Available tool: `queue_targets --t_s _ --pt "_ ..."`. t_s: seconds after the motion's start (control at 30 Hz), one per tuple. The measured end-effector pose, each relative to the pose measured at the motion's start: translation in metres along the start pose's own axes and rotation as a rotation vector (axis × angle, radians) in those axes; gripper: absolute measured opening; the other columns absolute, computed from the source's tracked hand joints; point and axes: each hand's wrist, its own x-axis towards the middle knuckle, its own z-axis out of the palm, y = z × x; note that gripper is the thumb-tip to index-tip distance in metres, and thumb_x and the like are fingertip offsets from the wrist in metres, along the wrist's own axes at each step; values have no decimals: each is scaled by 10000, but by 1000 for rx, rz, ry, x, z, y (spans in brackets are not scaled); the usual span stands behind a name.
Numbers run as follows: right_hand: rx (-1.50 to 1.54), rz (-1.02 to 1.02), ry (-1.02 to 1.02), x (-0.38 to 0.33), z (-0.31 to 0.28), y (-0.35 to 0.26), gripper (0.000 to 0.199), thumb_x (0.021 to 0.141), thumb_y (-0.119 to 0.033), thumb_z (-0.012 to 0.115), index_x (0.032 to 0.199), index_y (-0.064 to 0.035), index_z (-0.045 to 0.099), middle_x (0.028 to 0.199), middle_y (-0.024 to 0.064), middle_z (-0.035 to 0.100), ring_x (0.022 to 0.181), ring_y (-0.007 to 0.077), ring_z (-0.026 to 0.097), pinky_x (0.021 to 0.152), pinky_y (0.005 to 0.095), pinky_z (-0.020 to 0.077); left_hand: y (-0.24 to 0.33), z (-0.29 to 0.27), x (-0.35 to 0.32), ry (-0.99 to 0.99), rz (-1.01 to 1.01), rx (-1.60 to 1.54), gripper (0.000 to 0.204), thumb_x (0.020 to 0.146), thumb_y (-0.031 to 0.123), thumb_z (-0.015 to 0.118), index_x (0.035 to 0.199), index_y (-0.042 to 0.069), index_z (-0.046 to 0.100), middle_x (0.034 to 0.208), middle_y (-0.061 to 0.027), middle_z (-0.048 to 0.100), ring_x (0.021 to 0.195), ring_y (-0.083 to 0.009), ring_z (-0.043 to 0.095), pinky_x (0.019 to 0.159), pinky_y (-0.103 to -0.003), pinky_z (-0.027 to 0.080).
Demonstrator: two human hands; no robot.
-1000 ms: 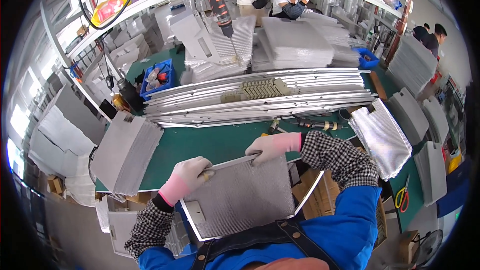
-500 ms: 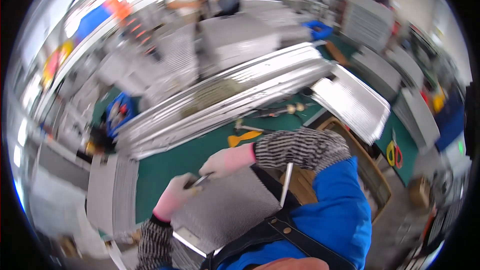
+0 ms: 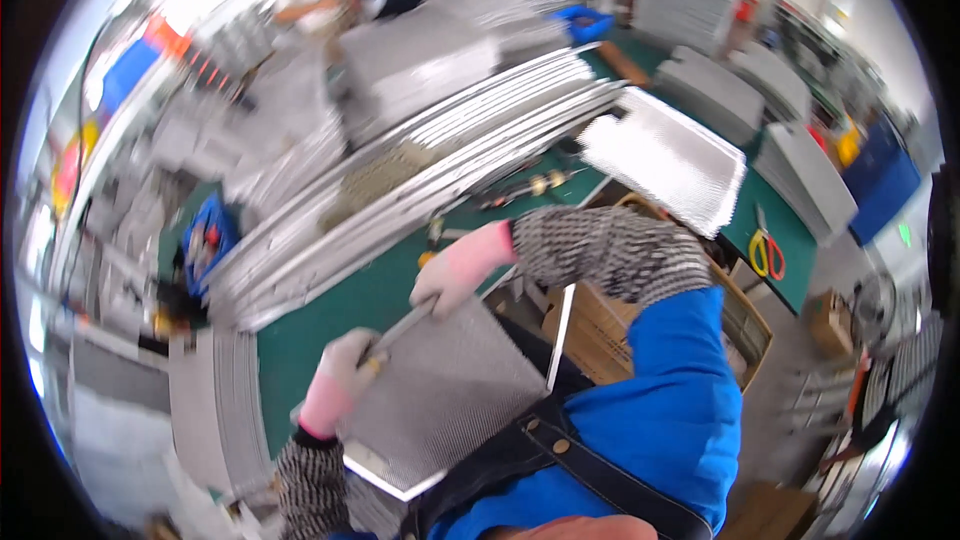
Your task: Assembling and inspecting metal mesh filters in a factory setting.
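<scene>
Head view: the person holds a flat mesh panel [image 3: 440, 390] with a thin metal frame tilted against the body, just off the near edge of the green bench [image 3: 340, 310]. The left hand [image 3: 335, 385], in a pink glove, is closed on the panel's upper edge near its left corner. The right hand [image 3: 455, 265], gloved the same, is closed on that same edge further along, so the hands are apart on one rim.

The panel looks light and fairly stiff along the frame, but broad, so it would likely flex or swing if held at one point. The mesh face seems easy to dent, and the frame edges may be sharp. The rim is the sound place to grip, as both hands do.

The bench is crowded: long metal strips [image 3: 420, 180] run slantwise across it, another mesh panel [image 3: 665, 155] lies at the far right, and scissors [image 3: 765, 255] rest near the bench's right end. Cardboard boxes [image 3: 600, 325] stand below. The room beyond is blurred, with stacks of grey panels and other people at work.
</scene>
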Motion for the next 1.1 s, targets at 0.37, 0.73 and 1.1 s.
queue_targets --t_s 0.37,0.73,1.1 --pt "192 185 43 24 6 -36 410 996 -394 495 1048 -14 641 935 209 672 913 362 655 805 432 508 -8 12 5 63 -157 -207 257 856 177 725 994 -35 677 800 -112 673 743 -179 633 696 -309 506" --pt "449 129 -2 -6 40 13 477 1027 -392 459 1256 -3 613 1210 177 642 1115 293 606 993 368 462 -8 29 39 -229 -20 70 335 930 410 629 1037 106 721 840 -155 692 804 -314 680 733 -411 532" --pt "-898 518 273 -1 60 107 161 830 -229 654 836 -94 741 940 80 673 916 249 648 801 378 496 -69 40 63 -430 -353 99 410 964 375 582 1127 22 710 1005 -182 723 933 -331 685 859 -408 524"
